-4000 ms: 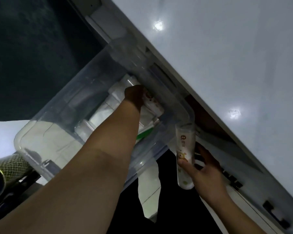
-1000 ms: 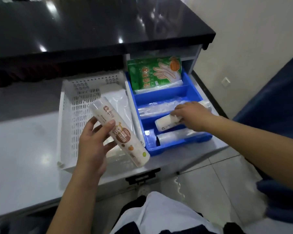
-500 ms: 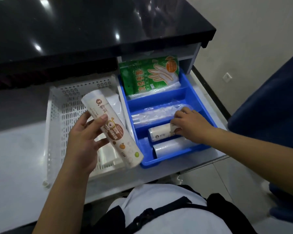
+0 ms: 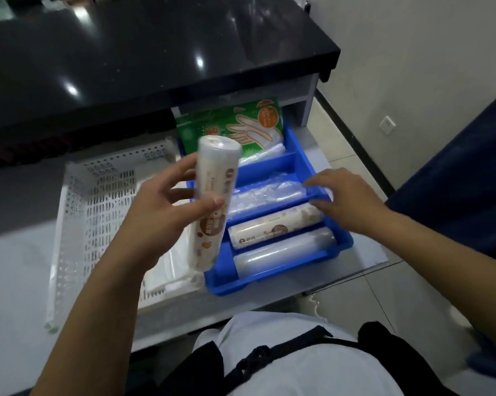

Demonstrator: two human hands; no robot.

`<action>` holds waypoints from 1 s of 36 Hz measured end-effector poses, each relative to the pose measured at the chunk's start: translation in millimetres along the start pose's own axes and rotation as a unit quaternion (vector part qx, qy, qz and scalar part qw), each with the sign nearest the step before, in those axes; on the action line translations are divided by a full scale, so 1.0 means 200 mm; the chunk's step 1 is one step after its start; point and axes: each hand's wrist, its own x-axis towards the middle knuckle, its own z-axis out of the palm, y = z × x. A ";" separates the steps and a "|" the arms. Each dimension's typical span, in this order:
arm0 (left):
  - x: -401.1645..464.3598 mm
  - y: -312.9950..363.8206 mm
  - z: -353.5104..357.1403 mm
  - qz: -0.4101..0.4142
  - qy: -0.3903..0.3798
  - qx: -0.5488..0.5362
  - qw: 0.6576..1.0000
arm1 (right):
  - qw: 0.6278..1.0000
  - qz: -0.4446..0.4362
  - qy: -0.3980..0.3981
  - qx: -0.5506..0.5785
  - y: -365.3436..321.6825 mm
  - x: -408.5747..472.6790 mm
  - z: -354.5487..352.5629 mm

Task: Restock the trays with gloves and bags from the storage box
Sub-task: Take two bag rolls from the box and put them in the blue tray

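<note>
A blue plastic divided tray (image 4: pixel 306 164) sits on the pale grey counter (image 4: pixel 18 267), its far end under a glossy black upper ledge (image 4: pixel 155 52). Its far compartment holds a green printed pack of disposable gloves (image 4: pixel 229 127), leaning upright. The next compartment holds a crinkled clear plastic roll of bags (image 4: pixel 265 197). The nearest, widest compartment holds two rolls lying side by side: a white printed roll of bags (image 4: pixel 272 228) and, nearer the front wall, a smooth translucent roll (image 4: pixel 284 250). Just left of the blue tray, touching it, stands a white perforated plastic basket (image 4: pixel 98 201) with flat clear plastic bags (image 4: pixel 172 264) lying in its near right corner.

Half a second ago the right hand gripped the end of the white printed roll as it went into the tray; now that roll lies settled in its compartment and the hand has let go. The second roll in the left hand has swung from a slant over the white basket to nearly upright, over the seam between the two trays.

The left hand (image 4: pixel 161 215) is closed around a long white printed roll with brown and orange marks (image 4: pixel 212 207), thumb in front, fingers behind, forearm reaching up from the lower left. The right hand (image 4: pixel 346 201) is open and empty, fingers spread loosely over the blue tray's right wall, fingertips touching the settled roll's end.
</note>
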 end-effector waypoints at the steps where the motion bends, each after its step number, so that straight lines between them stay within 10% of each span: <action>1: 0.02 0.03 0.04 0.011 -0.032 0.053 0.998 | 0.998 0.032 0.020 0.056 0.03 -0.03 -0.04; 8: 0.17 0.01 0.52 0.074 -0.179 0.497 0.846 | 0.942 0.173 0.096 0.269 0.17 -0.22 -0.08; 13: 0.22 -0.14 0.83 0.067 -0.190 0.595 0.778 | 0.924 0.197 0.074 0.320 0.21 -0.32 0.02; 20: 0.25 -0.22 0.92 0.062 -0.160 0.545 0.820 | 0.944 0.142 0.030 0.295 0.19 -0.39 0.10; 27: 0.10 -0.20 0.78 0.059 -0.030 0.345 0.936 | 0.980 0.031 -0.002 0.199 0.15 -0.34 0.10; 32: -0.12 -0.20 0.55 -0.132 0.204 0.076 0.967 | 0.990 -0.115 -0.032 0.070 0.09 -0.26 0.09; 36: -0.18 -0.20 0.41 -0.282 0.201 -0.061 0.936 | 0.978 -0.177 -0.080 -0.076 0.03 -0.15 0.10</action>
